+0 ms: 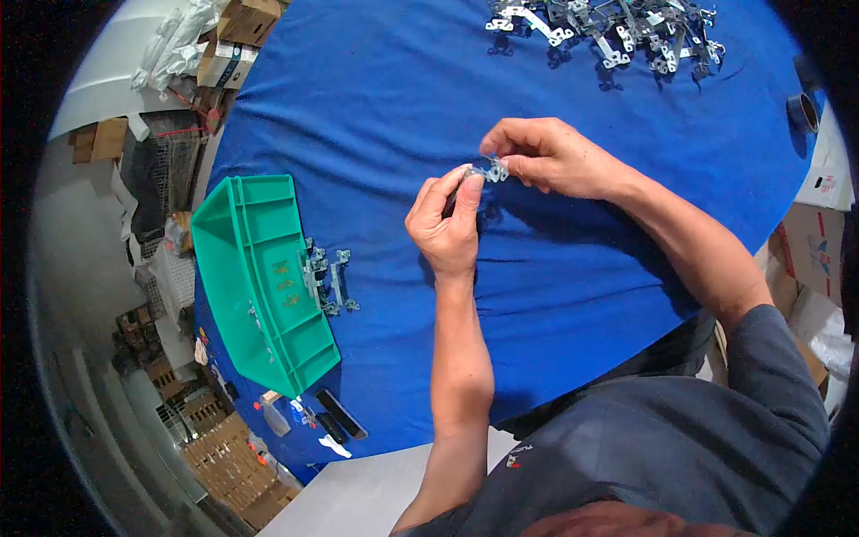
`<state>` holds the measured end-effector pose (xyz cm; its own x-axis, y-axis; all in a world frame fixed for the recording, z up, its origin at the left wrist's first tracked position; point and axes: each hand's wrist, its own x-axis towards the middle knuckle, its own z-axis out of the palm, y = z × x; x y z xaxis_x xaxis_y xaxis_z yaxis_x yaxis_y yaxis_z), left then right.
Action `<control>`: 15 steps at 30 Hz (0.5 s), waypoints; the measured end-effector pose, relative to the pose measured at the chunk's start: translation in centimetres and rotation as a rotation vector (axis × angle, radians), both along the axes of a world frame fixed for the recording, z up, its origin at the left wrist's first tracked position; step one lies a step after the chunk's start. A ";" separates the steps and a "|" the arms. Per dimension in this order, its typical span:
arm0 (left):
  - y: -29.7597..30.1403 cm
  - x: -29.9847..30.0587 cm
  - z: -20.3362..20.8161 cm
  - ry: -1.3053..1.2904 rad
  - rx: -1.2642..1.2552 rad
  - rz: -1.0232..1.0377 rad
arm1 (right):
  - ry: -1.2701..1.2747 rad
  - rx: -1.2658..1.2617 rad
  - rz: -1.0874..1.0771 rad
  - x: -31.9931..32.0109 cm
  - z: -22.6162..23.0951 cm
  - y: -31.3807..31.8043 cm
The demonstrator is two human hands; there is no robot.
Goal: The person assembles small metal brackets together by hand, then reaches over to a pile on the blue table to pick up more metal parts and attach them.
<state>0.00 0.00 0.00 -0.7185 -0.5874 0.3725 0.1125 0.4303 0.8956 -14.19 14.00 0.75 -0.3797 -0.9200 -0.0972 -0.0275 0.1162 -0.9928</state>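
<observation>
Above the middle of the blue cloth, both hands meet at a small silvery metal bracket. My left hand is closed, its thumb and fingers pinching the bracket's near end. From the right, my right hand pinches the other end between thumb and bent fingers. Most of the bracket is covered by the fingers. Several similar metal brackets lie on the cloth to the left, against a green plastic bin. A heap of metal brackets is piled at the far right.
Blue cloth covers the table. A roll of dark tape sits at its right edge. A dark phone-like slab and small items lie below the bin. Cardboard boxes stand beyond the left edge, a white carton at the right.
</observation>
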 end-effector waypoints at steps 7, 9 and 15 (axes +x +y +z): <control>0.0 0.0 0.8 -0.056 -0.040 -0.037 | -0.173 -0.155 -0.029 -0.2 -0.1 -0.2; 0.3 0.1 0.7 -0.089 -0.015 -0.059 | -0.150 -0.124 -0.020 -0.1 -0.2 0.0; 0.7 0.0 1.0 -0.069 -0.107 -0.079 | -0.221 -0.226 -0.212 -0.3 0.0 0.0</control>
